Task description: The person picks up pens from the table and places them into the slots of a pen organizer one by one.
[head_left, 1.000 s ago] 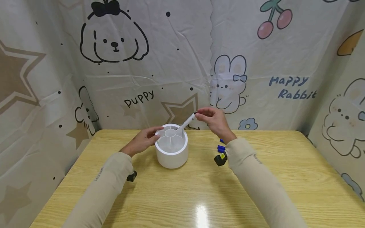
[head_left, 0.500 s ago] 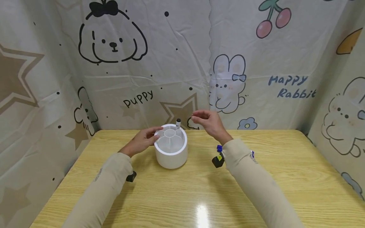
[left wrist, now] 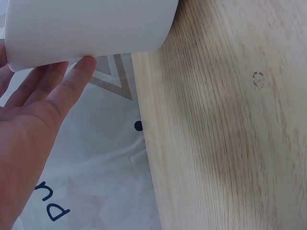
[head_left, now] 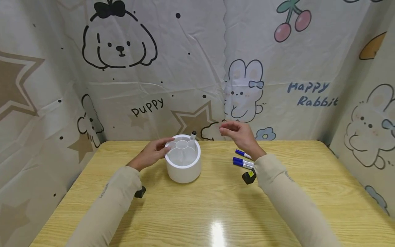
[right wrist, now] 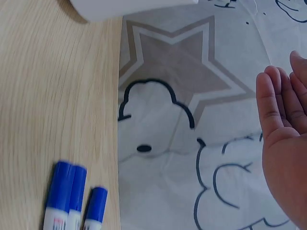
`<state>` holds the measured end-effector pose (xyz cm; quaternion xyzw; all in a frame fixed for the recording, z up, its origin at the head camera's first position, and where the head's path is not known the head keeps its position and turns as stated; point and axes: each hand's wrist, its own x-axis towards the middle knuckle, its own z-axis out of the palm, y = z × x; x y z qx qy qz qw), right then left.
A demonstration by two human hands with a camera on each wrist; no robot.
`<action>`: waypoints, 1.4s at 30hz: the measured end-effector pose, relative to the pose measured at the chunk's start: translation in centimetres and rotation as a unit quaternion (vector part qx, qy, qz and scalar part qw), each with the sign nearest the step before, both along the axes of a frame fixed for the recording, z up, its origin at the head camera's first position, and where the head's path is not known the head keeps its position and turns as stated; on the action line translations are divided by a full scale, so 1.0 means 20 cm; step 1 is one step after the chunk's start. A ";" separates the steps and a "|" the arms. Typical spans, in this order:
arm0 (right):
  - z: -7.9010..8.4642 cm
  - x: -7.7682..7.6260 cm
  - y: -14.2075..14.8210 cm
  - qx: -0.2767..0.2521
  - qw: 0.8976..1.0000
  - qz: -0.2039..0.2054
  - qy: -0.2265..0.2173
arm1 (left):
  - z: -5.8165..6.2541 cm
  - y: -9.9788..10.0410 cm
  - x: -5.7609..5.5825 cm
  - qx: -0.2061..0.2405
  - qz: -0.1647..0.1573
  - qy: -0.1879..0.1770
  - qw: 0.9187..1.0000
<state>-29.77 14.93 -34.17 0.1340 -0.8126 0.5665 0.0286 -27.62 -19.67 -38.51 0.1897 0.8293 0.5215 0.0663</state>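
My left hand [head_left: 150, 154] holds the left side of a round white pen organizer [head_left: 183, 174], thumb and fingers at its rim; in the left wrist view the fingers [left wrist: 72, 84] lie along its wall. Thin dividers split its inside around a central ring. One white marker [head_left: 193, 136] with a black end stands in a back-right compartment, leaning slightly. To the right, raised above the table's back edge, my right hand [head_left: 242, 136] is empty, its fingers together and fairly straight in the right wrist view.
Three blue-capped white markers [head_left: 243, 163] lie on the wooden table [head_left: 191, 212] below my right forearm, partly hidden by it; their blue caps [right wrist: 60, 184] show in the right wrist view. A printed curtain [head_left: 185, 68] hangs behind the table and at both sides.
The marker, pinched in my right hand a second ago, has dropped upright into the organizer. My right hand has let go and moved right; more of the blue-capped markers shows. My left hand stays put.
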 end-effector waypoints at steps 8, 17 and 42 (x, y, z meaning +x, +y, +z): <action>-0.02 0.01 0.13 0.008 1.000 -0.007 -0.004 | 0.00 0.00 0.01 -0.001 0.006 0.008 1.000; -0.05 0.05 0.24 0.017 1.000 -0.015 0.006 | -0.02 0.00 0.02 0.007 0.019 0.007 1.000; -0.11 0.14 0.53 0.078 0.995 -0.065 0.001 | -0.05 0.05 0.05 0.028 0.064 0.045 0.997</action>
